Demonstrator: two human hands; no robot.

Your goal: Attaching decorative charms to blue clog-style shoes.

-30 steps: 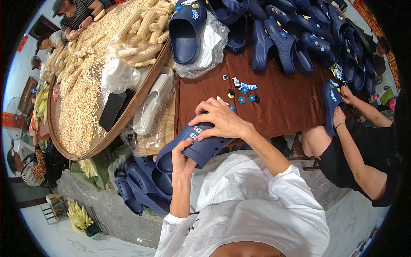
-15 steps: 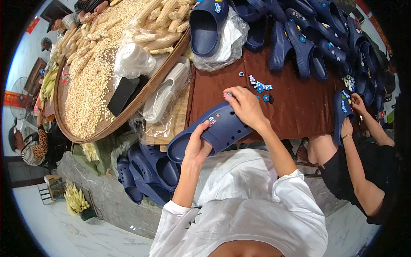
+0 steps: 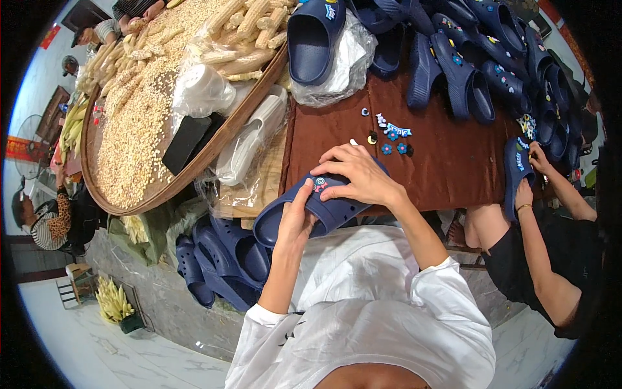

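Note:
A navy clog [image 3: 272, 223] with round holes is tilted over the table's near edge, in front of my white shirt. My left hand [image 3: 296, 217] grips its opening edge, thumb on top and fingers inside. My right hand [image 3: 356, 174] bends over the upper, fingertips and thumb pressed round a candy-shaped charm [image 3: 320, 185] in pink and teal. Whether another small charm is under those fingers is hidden. Just beyond lie loose charms: a yellow and black one [image 3: 372, 138], blue flowers [image 3: 387, 149] and a blue lettered one [image 3: 399, 131].
Finished-looking navy clogs [image 3: 453, 71] crowd the brown table cover [image 3: 440, 168] at the back right. On the left stands a round tray [image 3: 214, 152] of corn. More clogs [image 3: 223, 259] hang below left. At right a co-worker's hands [image 3: 526, 191] hold another clog [image 3: 516, 165].
My right hand has come down and left from above the clog, where it pinched a small charm, onto the upper. The yellow and black charm has come into view. My left hand stays on the clog.

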